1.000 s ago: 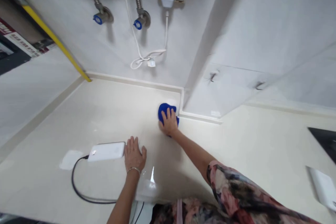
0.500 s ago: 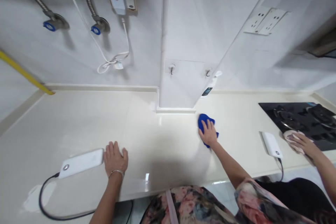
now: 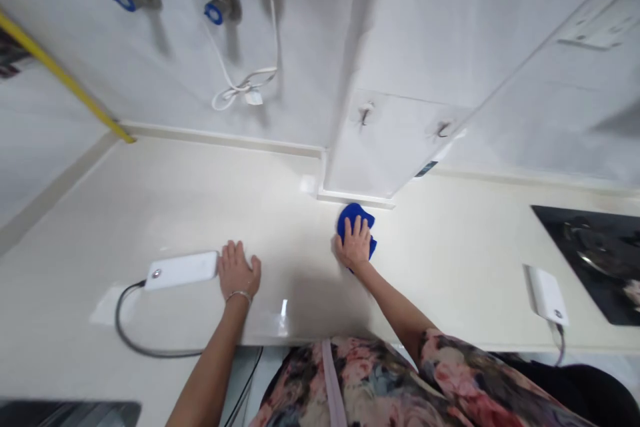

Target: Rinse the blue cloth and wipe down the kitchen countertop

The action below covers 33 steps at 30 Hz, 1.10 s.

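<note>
Under my right hand a blue cloth is pressed flat against the pale countertop, near the foot of the wall pillar. The fingers lie spread over the cloth, and part of it shows around them. My left hand rests palm down on the counter, fingers stretched out. Its fingertips are beside the right end of a white power bank, which has a black cable plugged into its left end. A bracelet circles my left wrist.
To the right lies a second white power bank, near a black gas hob. A co-worker's dark clothing shows at the lower right. The pillar juts out with two hooks. A yellow pipe meets the counter's left corner.
My right hand has slid the blue cloth leftward along the pillar's base. The view has turned, and the co-worker's hand with a pale cloth is now mostly out of frame. My left hand stays by the power bank.
</note>
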Motion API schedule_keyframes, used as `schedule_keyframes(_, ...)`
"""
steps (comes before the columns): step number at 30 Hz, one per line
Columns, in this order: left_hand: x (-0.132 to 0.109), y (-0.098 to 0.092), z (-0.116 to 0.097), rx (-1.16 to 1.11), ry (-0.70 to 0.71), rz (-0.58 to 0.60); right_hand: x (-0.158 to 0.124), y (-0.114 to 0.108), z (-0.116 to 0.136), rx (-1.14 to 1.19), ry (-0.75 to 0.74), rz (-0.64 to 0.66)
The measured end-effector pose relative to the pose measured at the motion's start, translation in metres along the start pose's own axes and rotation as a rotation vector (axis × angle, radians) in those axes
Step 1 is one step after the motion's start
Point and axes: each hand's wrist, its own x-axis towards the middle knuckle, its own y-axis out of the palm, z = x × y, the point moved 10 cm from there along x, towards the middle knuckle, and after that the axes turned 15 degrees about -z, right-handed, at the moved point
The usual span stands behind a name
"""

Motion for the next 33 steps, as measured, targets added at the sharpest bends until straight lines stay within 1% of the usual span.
schedule_keyframes(2,-0.001,-0.001,0.000,-0.001,-0.008,0.018,-0.016,-0.003,0.061,0.110,-0.154,0.026)
schedule_keyframes(3,-0.001,-0.001,0.000,-0.001,-0.014,0.028,-0.027,-0.006,0.087,0.169,-0.234,0.041)
schedule_keyframes(5,-0.002,-0.003,0.000,-0.001,-0.030,0.041,-0.052,-0.015,0.129,0.287,-0.391,0.070)
schedule_keyframes(6,-0.003,-0.003,0.000,-0.001,-0.037,0.049,-0.065,-0.021,0.143,0.342,-0.467,0.086)
schedule_keyframes(7,-0.004,-0.003,0.000,-0.002,-0.043,0.056,-0.078,-0.026,0.152,0.390,-0.534,0.103)
schedule_keyframes(9,-0.006,-0.003,0.000,-0.008,-0.047,0.073,-0.102,-0.036,0.156,0.459,-0.639,0.140)
schedule_keyframes(10,-0.008,-0.002,0.000,-0.014,-0.046,0.082,-0.112,-0.040,0.152,0.482,-0.678,0.159)
schedule_keyframes(12,-0.010,0.000,0.000,-0.028,-0.040,0.103,-0.129,-0.047,0.136,0.507,-0.737,0.189)
schedule_keyframes(15,-0.013,0.005,0.002,-0.035,-0.037,0.149,-0.149,-0.056,0.101,0.514,-0.802,0.217)
schedule_keyframes(17,-0.014,0.008,0.003,-0.034,-0.033,0.176,-0.160,-0.060,0.072,0.495,-0.829,0.236)
schedule_keyframes(20,-0.015,0.011,0.003,-0.039,-0.021,0.201,-0.173,-0.063,0.015,0.430,-0.840,0.262)
schedule_keyframes(23,-0.017,0.011,0.002,-0.040,-0.013,0.198,-0.180,-0.065,-0.056,0.341,-0.814,0.253)
schedule_keyframes(25,-0.018,0.009,0.001,-0.037,-0.008,0.183,-0.178,-0.067,-0.102,0.296,-0.769,0.204)
schedule_keyframes(27,-0.019,0.008,-0.001,-0.032,-0.004,0.172,-0.173,-0.067,-0.136,0.279,-0.699,0.136)
schedule_keyframes(28,-0.019,0.008,-0.001,-0.026,-0.003,0.169,-0.170,-0.067,-0.146,0.282,-0.665,0.101)
schedule_keyframes(29,-0.020,0.007,-0.002,-0.017,-0.002,0.169,-0.167,-0.067,-0.150,0.285,-0.630,0.062)
schedule_keyframes(30,-0.020,0.007,-0.002,-0.006,-0.003,0.168,-0.165,-0.066,-0.149,0.287,-0.594,0.021)
schedule_keyframes(31,-0.020,0.007,-0.002,0.005,-0.002,0.167,-0.162,-0.066,-0.143,0.284,-0.559,-0.021)
schedule_keyframes(33,-0.020,0.007,-0.001,0.019,-0.001,0.160,-0.157,-0.065,-0.118,0.259,-0.497,-0.086)
